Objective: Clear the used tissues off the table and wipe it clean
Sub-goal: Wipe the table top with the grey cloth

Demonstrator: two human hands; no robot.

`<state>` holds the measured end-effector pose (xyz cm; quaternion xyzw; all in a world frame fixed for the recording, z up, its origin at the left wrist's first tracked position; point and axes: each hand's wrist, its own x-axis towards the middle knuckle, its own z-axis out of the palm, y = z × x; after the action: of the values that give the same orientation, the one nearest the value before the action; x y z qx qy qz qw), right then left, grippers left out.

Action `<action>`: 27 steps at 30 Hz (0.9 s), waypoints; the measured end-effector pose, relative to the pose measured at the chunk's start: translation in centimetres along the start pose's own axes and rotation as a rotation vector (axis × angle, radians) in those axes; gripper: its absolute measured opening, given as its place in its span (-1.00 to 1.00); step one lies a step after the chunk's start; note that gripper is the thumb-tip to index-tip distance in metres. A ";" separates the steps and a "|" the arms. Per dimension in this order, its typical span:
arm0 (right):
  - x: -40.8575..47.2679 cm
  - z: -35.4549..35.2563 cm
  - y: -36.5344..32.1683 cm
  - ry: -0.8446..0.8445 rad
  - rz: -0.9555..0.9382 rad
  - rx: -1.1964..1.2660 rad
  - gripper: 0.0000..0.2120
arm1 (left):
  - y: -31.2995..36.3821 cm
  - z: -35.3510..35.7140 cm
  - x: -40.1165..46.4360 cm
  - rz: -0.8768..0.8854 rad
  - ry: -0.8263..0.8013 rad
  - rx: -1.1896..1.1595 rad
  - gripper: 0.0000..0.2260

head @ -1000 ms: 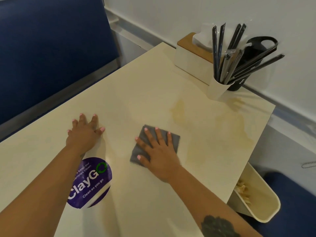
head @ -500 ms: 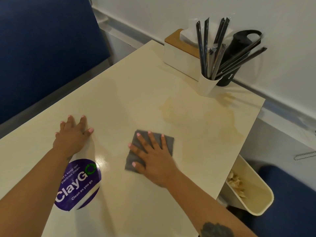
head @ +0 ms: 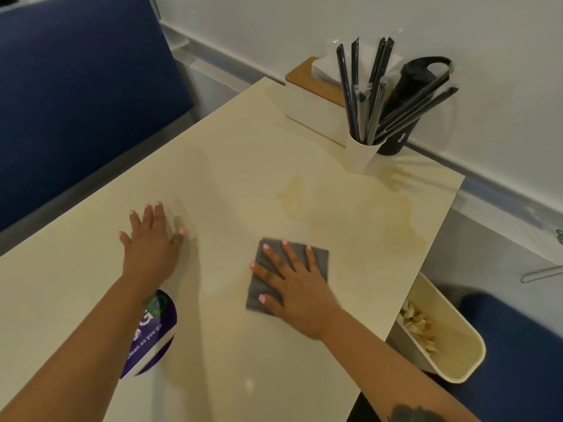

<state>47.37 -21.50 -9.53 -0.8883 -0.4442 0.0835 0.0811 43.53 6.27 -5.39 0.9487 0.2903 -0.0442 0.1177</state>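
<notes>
My right hand (head: 297, 295) lies flat on the folded grey cloth (head: 286, 269), fingers spread and straight; my left hand (head: 150, 243) braces on the cream table (head: 231, 166), fingers spread too, just past the purple sticker (head: 152, 333). I see no tissues on the tabletop; some crumpled ones sit in the bin (head: 438, 336) beside its edge. I'd keep pressure even and push toward the 2 yellowish stains (head: 393, 220) beyond, overlapping strokes.

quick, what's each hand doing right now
Left hand: open, flat on the table, holding nothing.
Right hand: open, fingers straight, pressing the grey cloth to the table.
</notes>
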 end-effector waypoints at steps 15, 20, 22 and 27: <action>-4.3 -3.3 5.6 0.213 0.284 0.349 -0.47 | 11.6 3.2 -4.4 0.770 0.007 -0.201 -0.50; -8.0 -2.5 7.1 0.687 0.681 0.292 -0.72 | 16.1 6.0 -5.0 1.088 -0.153 0.091 -0.45; -8.5 -2.0 7.7 0.718 0.722 0.224 -0.71 | 17.4 7.0 -4.8 1.093 -0.199 0.210 -0.42; -8.7 -0.5 7.9 0.674 0.974 0.254 -0.57 | 17.8 8.7 -4.1 1.101 -0.150 0.240 -0.46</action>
<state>48.43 -33.19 -10.14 -0.9504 0.0770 -0.1226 0.2752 49.94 -12.42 -9.68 0.9610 -0.2635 -0.0762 0.0350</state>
